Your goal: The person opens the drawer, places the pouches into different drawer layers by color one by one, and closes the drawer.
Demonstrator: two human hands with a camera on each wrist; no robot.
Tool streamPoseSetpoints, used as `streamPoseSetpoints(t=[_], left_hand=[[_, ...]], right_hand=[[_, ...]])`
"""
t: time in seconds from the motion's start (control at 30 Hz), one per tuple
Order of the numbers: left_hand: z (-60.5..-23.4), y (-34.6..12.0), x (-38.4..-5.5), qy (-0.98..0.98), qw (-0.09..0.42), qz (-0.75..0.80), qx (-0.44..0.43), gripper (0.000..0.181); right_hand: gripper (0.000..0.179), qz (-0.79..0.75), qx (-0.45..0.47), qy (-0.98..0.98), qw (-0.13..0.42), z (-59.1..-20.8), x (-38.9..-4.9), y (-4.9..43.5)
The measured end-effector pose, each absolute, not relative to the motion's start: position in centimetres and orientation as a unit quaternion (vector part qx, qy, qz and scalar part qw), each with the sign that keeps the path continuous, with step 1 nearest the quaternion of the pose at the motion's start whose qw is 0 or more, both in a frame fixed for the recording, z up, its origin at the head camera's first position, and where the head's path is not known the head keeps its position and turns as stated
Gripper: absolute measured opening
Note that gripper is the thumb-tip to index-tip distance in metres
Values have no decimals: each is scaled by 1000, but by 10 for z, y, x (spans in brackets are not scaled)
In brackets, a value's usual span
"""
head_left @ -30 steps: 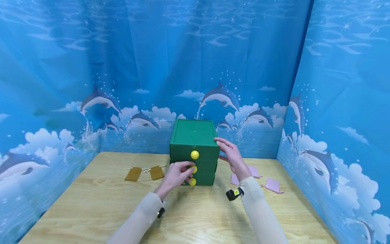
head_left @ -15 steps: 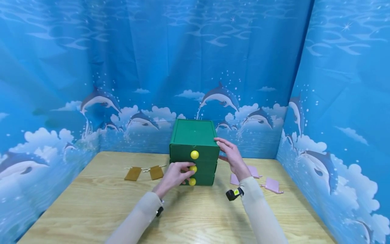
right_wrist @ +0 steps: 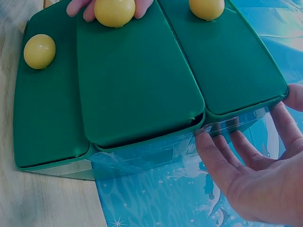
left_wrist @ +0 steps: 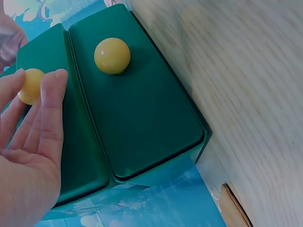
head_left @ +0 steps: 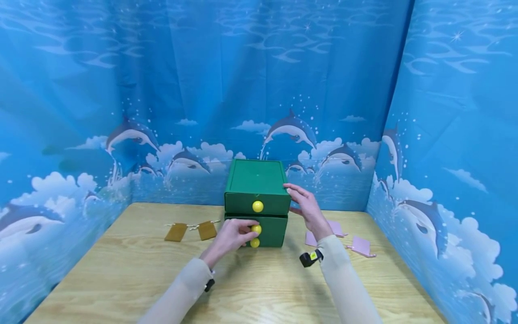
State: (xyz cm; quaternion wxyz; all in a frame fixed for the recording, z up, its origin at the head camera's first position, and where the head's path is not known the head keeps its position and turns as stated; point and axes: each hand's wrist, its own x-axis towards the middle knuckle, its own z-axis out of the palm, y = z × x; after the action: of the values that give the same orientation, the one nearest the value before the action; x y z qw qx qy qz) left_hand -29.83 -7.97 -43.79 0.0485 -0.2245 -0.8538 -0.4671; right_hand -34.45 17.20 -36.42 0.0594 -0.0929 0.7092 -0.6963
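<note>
While, in head view, the left hand (head_left: 229, 235) pinches the yellow knob (head_left: 256, 229) of the middle drawer (head_left: 273, 230), green cabinet (head_left: 258, 176) stands far back on the table (head_left: 259, 288), likely leaving room for a level pull | left wrist: bottom knob (left_wrist: 112, 56) close by, keep knuckles clear | right wrist: middle drawer juts out; right hand (right_wrist: 265, 184), fingers spread, should brace the cabinet's side edge.

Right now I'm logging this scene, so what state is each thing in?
Top drawer: closed
Middle drawer: slightly out
Bottom drawer: closed
Brown pouches: lying flat
Pink pouches: lying flat, partly hidden
Left grip: pinching the middle yellow knob
Right grip: resting against the cabinet
</note>
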Motion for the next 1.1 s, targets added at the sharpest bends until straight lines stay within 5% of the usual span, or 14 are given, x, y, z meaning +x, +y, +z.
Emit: streamPoseSetpoints(t=[1.1], left_hand=[[-439,-83,-259,-861,36,-449,-237,32]], right_hand=[[42,-694,-82,713,55,-367,-347,172]])
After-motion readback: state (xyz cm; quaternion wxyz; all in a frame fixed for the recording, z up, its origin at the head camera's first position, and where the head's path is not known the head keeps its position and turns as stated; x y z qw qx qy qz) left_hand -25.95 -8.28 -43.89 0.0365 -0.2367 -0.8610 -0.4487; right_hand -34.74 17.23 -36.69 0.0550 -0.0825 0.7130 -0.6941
